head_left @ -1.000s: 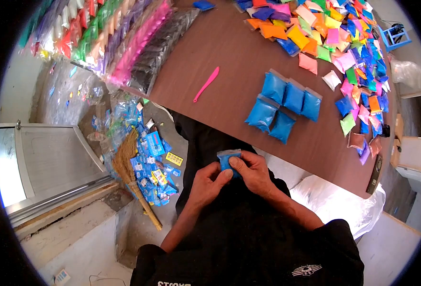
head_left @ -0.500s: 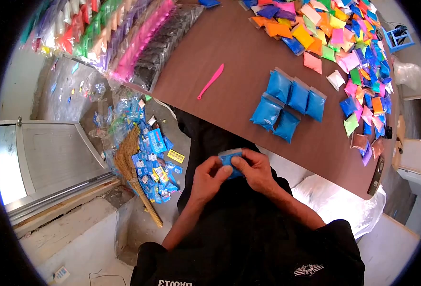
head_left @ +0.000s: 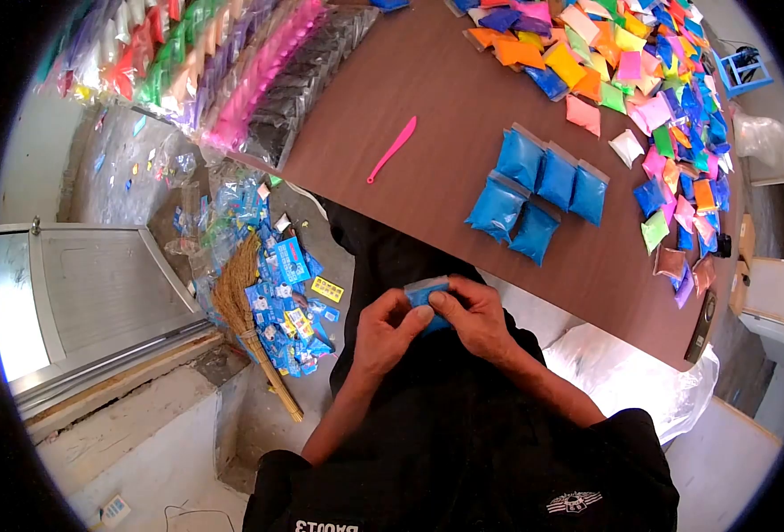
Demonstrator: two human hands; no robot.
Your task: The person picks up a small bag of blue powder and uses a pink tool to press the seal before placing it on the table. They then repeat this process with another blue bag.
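Over my lap, just off the table's near edge, I hold a small clear zip bag with blue filling [head_left: 427, 291]. My left hand [head_left: 385, 333] pinches its left side, thumb on the front. On the other side my right hand [head_left: 475, 316] grips the bag near its upper edge, thumb also on the front. The fingers behind the bag are partly hidden. Several like blue bags [head_left: 534, 236] lie together on the brown table [head_left: 383, 97] to the upper right. A pink plastic knife [head_left: 394, 149] rests on the table farther left.
Many small colourful packets [head_left: 605, 66] are heaped at the table's far right. Rows of long bags with coloured contents [head_left: 188, 75] cover the far left. On the floor, a straw broom [head_left: 241, 297] lies by blue wrappers [head_left: 287, 321]. A dark oblong object [head_left: 701, 328] sits at the right edge.
Almost nothing differs. Both hands and the blue bag between them have shifted very slightly, and the grip stays the same.
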